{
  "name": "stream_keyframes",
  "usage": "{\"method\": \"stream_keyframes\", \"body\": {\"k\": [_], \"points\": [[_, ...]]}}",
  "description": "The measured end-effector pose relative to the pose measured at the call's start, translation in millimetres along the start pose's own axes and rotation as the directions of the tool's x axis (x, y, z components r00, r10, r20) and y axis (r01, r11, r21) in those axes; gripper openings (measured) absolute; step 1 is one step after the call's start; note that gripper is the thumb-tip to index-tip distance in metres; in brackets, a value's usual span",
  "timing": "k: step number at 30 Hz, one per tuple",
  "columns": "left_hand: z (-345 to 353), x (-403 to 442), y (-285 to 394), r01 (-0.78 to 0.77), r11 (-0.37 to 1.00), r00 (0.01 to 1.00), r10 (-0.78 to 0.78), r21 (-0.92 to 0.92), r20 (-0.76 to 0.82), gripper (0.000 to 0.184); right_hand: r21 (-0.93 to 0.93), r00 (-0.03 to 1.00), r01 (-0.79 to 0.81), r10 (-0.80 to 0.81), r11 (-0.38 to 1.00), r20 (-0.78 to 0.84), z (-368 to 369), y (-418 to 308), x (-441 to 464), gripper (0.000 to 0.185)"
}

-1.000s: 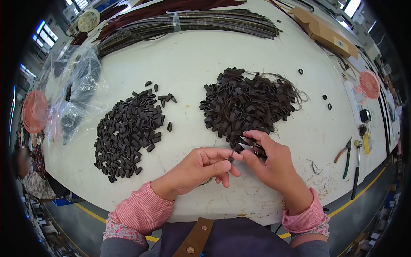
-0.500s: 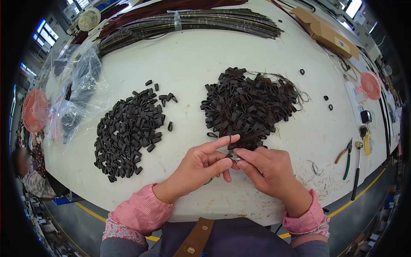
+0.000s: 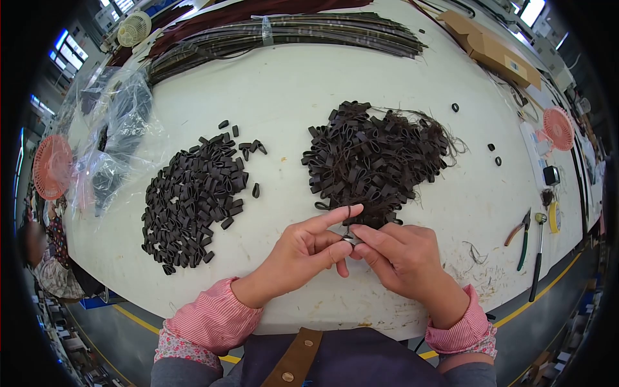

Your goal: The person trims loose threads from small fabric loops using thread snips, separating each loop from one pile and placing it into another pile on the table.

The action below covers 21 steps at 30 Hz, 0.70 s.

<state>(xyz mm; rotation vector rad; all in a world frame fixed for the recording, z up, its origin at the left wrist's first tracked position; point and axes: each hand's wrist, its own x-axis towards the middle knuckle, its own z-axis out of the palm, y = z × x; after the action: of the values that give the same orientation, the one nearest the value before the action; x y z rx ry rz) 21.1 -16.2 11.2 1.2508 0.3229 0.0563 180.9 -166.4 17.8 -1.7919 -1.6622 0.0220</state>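
Observation:
My left hand (image 3: pixel 300 250) has its index finger stretched out with a dark strap loop (image 3: pixel 349 212) hanging round it near the tip. Its thumb and other fingers are bent in toward a small shiny metal tool (image 3: pixel 352 238) between the two hands. Thumb and fingers of my right hand (image 3: pixel 403 258) are pinched together at that tool; its exact kind is mostly hidden by fingertips. Directly beyond both hands lies a heap of dark loops with loose threads (image 3: pixel 374 158). A second heap of tidier dark loops (image 3: pixel 193 200) is to the left.
Pliers (image 3: pixel 518 238), a black-handled tool (image 3: pixel 536 258) and yellow tape (image 3: pixel 554 217) lie at the right. Pink fans (image 3: pixel 558 128) stand at both sides. Clear plastic bags (image 3: pixel 116 135) are at the left, bundled dark strips (image 3: pixel 290 35) and a cardboard box (image 3: pixel 490 51) at the back.
My fingertips have shifted slightly around the metal tool, and less of it shows. The left index finger with its loop has moved a little to the right.

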Motion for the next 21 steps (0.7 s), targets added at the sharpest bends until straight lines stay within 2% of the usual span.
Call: {"method": "stream_keyframes", "body": {"k": [16, 21], "points": [[0.1, 0.0, 1.0, -0.022, 0.999, 1.0, 0.022, -0.037, -0.012, 0.058, 0.053, 0.999, -0.051, 0.051, 0.997, -0.002, -1.1, -0.5, 1.2, 0.024], [1.2, -0.5, 5.2, -0.001, 1.0, 1.0, 0.002, -0.015, 0.009, 0.058, -0.029, 1.0, -0.003, 0.002, 1.0, -0.014, 1.2, -1.4, 0.7, 0.025]]}}
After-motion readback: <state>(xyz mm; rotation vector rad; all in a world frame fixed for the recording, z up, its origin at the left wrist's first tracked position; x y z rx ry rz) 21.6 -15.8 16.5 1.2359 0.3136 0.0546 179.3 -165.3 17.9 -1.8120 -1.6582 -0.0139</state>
